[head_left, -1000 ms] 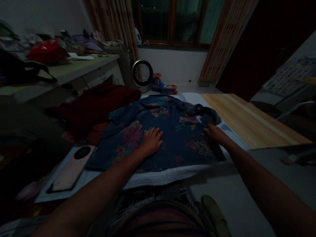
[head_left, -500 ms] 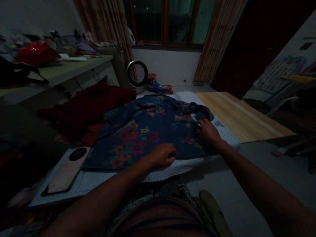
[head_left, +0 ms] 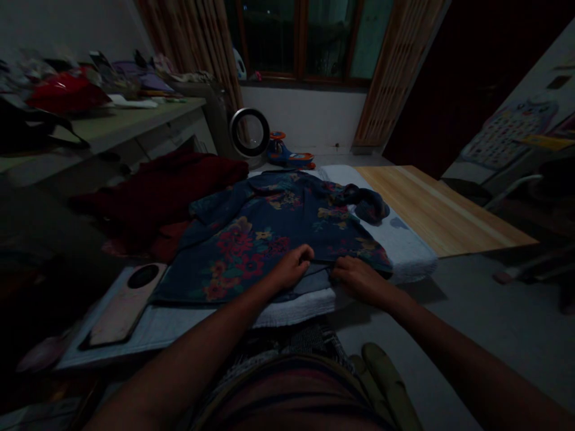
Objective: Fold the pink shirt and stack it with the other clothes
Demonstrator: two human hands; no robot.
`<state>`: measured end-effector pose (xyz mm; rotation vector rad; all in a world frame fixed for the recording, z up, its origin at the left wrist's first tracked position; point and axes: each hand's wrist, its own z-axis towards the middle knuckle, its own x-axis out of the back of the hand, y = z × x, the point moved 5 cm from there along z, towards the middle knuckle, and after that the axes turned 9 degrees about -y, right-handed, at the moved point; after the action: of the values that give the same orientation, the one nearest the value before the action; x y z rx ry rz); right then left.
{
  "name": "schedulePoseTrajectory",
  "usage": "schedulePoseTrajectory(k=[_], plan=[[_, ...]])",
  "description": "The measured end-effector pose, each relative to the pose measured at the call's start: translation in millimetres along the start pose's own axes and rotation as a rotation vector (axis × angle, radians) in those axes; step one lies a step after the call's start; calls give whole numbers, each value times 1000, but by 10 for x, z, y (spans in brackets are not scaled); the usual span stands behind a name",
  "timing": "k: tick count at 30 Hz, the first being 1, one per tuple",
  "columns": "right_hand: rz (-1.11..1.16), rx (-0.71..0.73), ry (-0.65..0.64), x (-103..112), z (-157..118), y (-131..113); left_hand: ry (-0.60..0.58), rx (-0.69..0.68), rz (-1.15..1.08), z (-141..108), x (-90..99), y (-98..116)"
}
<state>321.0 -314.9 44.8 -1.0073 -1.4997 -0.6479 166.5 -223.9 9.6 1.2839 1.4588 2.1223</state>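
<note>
A dark blue shirt with red and yellow flowers (head_left: 287, 221) is spread out over a white cloth (head_left: 296, 309) on a low table. My left hand (head_left: 293, 267) is closed on the near hem of the shirt, fingers curled. Just to its right, my right hand (head_left: 359, 279) pinches the same hem, fingertips pressed together. Between the hands the hem is lifted a little, and a greyish-blue layer shows beneath it. The right sleeve (head_left: 372, 206) lies bunched at the far right.
Dark red clothes (head_left: 166, 188) are heaped at the left. A pale pink flat slab with a dark round spot (head_left: 126, 308) lies on the near left corner. Bare wooden tabletop (head_left: 449, 209) extends right. Behind stand a cluttered desk (head_left: 179, 117), a ring-shaped appliance (head_left: 249, 133) and a blue-orange ride-on toy (head_left: 290, 157).
My right hand has come from the right sleeve down and left to the near hem. My left hand has shifted slightly up, and the hem beside it is now raised.
</note>
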Motion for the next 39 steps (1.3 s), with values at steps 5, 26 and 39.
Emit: schedulePoseTrajectory(k=[5, 26, 39], plan=[[104, -20, 38, -57, 106, 191, -167, -120, 137, -89, -67, 146], [153, -20, 318, -9, 121, 211, -220, 86, 87, -150, 91, 171], [372, 34, 101, 60, 72, 270, -216, 140, 676, -337, -139, 466]])
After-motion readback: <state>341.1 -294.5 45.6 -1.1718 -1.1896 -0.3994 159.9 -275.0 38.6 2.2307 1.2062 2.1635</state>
